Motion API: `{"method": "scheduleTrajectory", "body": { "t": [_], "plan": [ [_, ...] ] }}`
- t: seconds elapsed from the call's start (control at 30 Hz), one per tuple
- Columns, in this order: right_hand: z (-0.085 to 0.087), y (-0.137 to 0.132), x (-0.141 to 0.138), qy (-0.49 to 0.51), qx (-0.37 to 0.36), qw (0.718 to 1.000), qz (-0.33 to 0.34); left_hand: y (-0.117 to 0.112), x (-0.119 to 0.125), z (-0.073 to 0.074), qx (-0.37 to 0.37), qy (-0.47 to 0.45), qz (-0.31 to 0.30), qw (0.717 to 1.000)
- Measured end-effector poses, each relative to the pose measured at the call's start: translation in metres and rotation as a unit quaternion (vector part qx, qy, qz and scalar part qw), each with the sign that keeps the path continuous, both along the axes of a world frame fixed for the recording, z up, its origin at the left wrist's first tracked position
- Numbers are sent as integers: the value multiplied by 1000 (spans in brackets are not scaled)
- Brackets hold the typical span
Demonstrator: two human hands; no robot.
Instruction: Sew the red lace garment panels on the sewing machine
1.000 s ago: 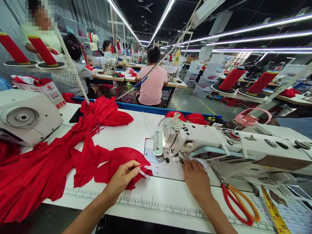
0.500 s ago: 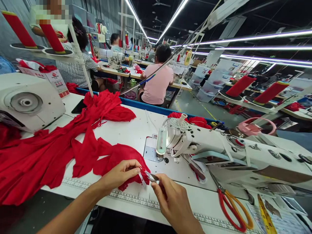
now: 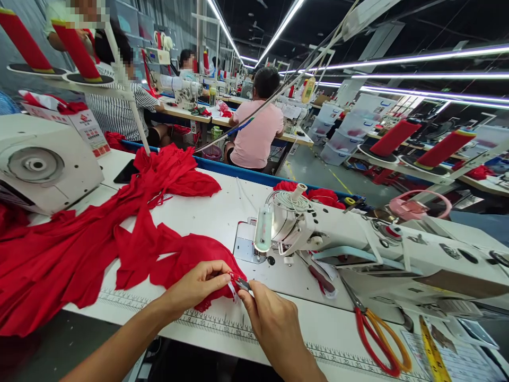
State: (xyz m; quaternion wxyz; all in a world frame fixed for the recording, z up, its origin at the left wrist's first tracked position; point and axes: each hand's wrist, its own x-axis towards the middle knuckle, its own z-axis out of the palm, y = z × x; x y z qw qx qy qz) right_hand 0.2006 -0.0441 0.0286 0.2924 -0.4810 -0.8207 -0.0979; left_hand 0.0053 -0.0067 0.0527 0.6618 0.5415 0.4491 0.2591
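My left hand (image 3: 204, 284) pinches the edge of a red fabric piece (image 3: 194, 252) between thumb and fingers. A small white strip (image 3: 233, 291), perhaps a label, hangs at the pinched spot. Thread snips (image 3: 242, 284) are in my right hand (image 3: 274, 318), their grey blades pointing left against the fabric edge close to my left fingertips. The rest of the snips is hidden in the palm. Just behind my hands stands a white sewing machine (image 3: 318, 228), its needle area over a metal plate (image 3: 247, 246). The red fabric runs left into a large heap (image 3: 79, 244).
Large scissors with red and orange handles (image 3: 377, 334) lie at right, beside a yellow tape measure (image 3: 433, 350). A printed ruler (image 3: 222, 324) lines the table's front edge. Another machine (image 3: 43, 164) stands at left. People sit at machines beyond, one in a pink shirt (image 3: 256, 135).
My right hand has moved slightly left, bringing the snips up to the fabric at my left fingertips. My left hand keeps its pinch in nearly the same place.
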Motion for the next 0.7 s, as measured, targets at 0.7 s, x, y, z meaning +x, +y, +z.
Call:
{"method": "scheduleTrajectory", "body": {
  "t": [0.7],
  "plan": [
    [-2, -5, -1, -5, 2, 1000, -12, -3, 2, 1, -17, 9, 6, 1000]
  ]
}}
